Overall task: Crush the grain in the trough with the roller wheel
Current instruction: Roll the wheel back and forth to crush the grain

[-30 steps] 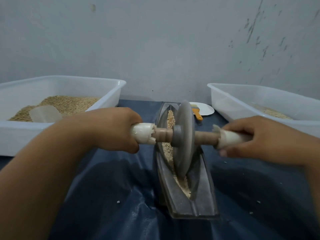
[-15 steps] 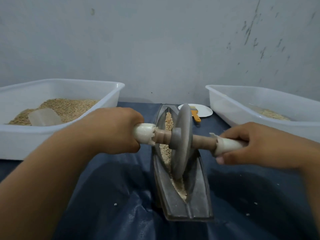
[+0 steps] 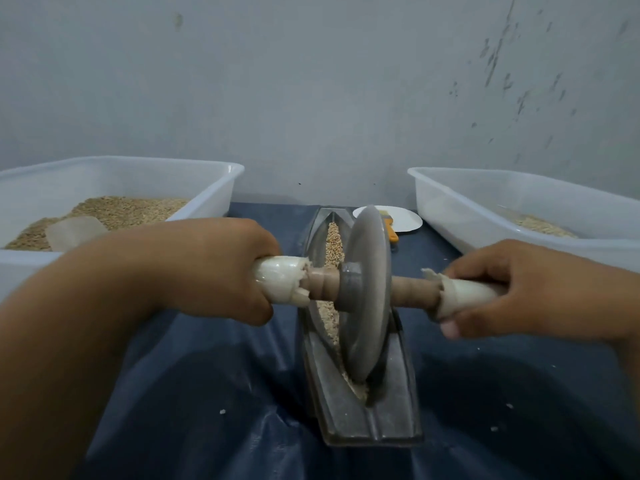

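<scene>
where the roller wheel (image 3: 367,292) hides the grain (image 3: 333,244), left hand (image 3: 211,268) and right hand (image 3: 526,289) fists around its handles

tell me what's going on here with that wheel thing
A person is crushing grain in a narrow metal trough with a roller wheel. The left hand and right hand each grip one end of the wheel's axle, and the disc stands in the groove. A plastic bin of grain sits on the left, and another bin on the right.
</scene>
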A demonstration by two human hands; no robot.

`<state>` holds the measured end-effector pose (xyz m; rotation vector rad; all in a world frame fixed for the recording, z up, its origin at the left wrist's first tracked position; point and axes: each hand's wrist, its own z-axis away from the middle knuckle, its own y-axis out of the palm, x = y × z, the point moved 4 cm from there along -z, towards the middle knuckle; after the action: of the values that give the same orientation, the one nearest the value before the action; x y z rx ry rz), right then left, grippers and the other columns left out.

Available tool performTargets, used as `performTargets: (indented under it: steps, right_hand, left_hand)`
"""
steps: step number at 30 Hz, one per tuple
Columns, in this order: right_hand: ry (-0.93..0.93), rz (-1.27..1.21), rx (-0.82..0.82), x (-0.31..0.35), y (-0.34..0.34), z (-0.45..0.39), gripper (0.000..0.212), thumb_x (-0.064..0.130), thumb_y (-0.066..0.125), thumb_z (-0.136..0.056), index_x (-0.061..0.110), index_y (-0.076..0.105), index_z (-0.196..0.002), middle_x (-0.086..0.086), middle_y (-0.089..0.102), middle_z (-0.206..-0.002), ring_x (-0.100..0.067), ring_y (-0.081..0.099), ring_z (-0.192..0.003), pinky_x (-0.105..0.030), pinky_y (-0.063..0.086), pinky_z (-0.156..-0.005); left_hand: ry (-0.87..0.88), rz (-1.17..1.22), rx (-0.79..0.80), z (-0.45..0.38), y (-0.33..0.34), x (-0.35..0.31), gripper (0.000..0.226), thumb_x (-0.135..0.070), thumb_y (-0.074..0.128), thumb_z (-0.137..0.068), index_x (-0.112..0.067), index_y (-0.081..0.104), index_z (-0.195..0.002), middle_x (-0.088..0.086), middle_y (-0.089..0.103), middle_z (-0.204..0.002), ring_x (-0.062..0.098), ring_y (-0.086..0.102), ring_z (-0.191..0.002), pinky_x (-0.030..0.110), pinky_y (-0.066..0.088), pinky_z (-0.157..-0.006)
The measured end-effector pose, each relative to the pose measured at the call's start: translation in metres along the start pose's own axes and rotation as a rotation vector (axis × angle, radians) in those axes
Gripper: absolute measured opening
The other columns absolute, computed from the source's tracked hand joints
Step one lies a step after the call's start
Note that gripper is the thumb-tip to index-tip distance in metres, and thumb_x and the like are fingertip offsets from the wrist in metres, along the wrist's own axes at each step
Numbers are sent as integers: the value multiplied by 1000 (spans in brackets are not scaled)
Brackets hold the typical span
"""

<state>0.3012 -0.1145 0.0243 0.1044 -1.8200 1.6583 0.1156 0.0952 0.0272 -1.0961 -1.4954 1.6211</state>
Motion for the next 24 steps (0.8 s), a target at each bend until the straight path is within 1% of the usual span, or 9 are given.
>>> performTargets:
  steps: [2,5,8,10,12,15,17,21,24]
  right_hand:
    - [-4,-23,-1,-1,0,-2,60,74,77,-46,45,71,-98,8,69,-79,-6,63,-66,-25,45,-61]
    - [-14,27,-218,-2,4,-18,45,65,78,-52,51,67,-93,17,66,-79,-2,61,-68,-29,47,-63]
    - [-27,107,-355,2,11,-27,40,61,75,-55,53,63,-92,17,65,-81,-1,59,-72,-32,50,-68]
    - [-18,69,-301,1,8,-23,43,63,76,-53,53,64,-93,17,66,-82,-2,60,-72,-31,50,-67]
    - [-2,12,-156,-1,2,-14,51,69,77,-49,51,67,-95,17,68,-82,-3,63,-71,-28,49,-65]
    - [-2,-13,12,0,1,-2,62,76,75,-44,45,71,-97,7,70,-81,-11,65,-70,-28,48,-64]
    - [-7,-40,-12,0,1,-5,59,73,78,-45,45,71,-97,9,70,-81,-9,65,-69,-28,48,-63]
    - [-6,28,-276,0,9,-23,42,59,80,-53,55,64,-91,25,64,-81,0,60,-69,-31,49,-65]
    - [-4,45,-265,2,9,-23,41,60,79,-52,54,64,-90,24,64,-81,1,60,-69,-29,47,-64]
  left_hand:
    - [-1,-3,-21,-1,-1,-2,24,-42,70,-60,-39,59,-81,-21,63,-69,0,59,-55,21,40,-47]
    - [-48,-20,-141,-14,6,-1,18,-33,73,-70,-32,56,-77,-8,61,-69,6,58,-62,26,45,-57]
    - [-65,-38,-192,-20,12,1,19,-29,71,-74,-31,53,-79,-9,58,-76,7,56,-72,29,48,-68]
    - [-50,-29,-163,-17,11,2,19,-30,72,-72,-31,54,-78,-9,59,-75,6,57,-70,28,48,-67]
    - [-21,-15,-111,-11,6,-1,19,-33,71,-68,-36,56,-78,-10,61,-71,5,58,-63,27,48,-60]
    - [2,12,-10,0,0,-5,29,-39,69,-61,-47,55,-85,-21,64,-73,3,61,-57,26,50,-50]
    - [-19,22,0,0,0,-5,28,-40,69,-62,-44,56,-86,-18,65,-73,3,62,-56,26,50,-50]
    - [-54,-49,-169,-13,8,-5,17,-32,70,-72,-32,54,-78,-9,60,-71,7,58,-66,28,49,-64]
    - [-39,-47,-169,-15,9,-6,17,-30,70,-73,-31,53,-78,-9,60,-73,7,58,-68,27,48,-64]
